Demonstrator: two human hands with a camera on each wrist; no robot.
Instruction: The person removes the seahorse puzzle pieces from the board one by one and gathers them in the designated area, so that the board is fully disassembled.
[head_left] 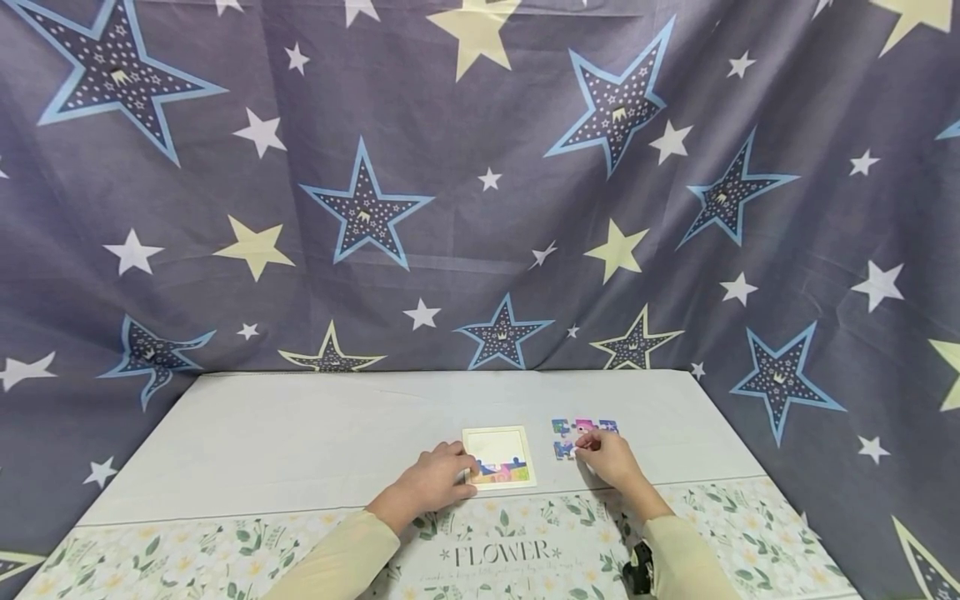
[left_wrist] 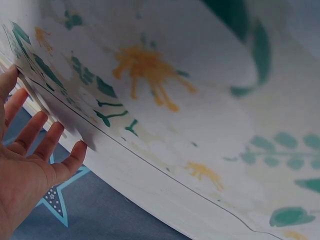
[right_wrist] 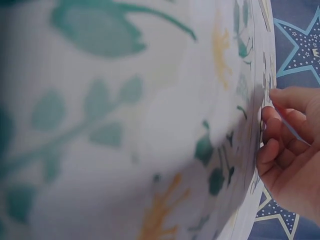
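A cream square puzzle tray lies on the table, its lower part filled with colourful jigsaw pieces. My left hand rests at the tray's left edge, fingertips over the rim. Seen from the left wrist, that hand's fingers are spread and slightly bent. To the right of the tray, my right hand is over a group of loose jigsaw pieces and hides some of them. Between its thumb and fingers it pinches a thin puzzle piece, mostly covered by the hand.
The white tabletop has a floral cloth band with the word FLOWER along its near side. A dark star-patterned curtain hangs behind the table and down both sides. A black object is at the right wrist.
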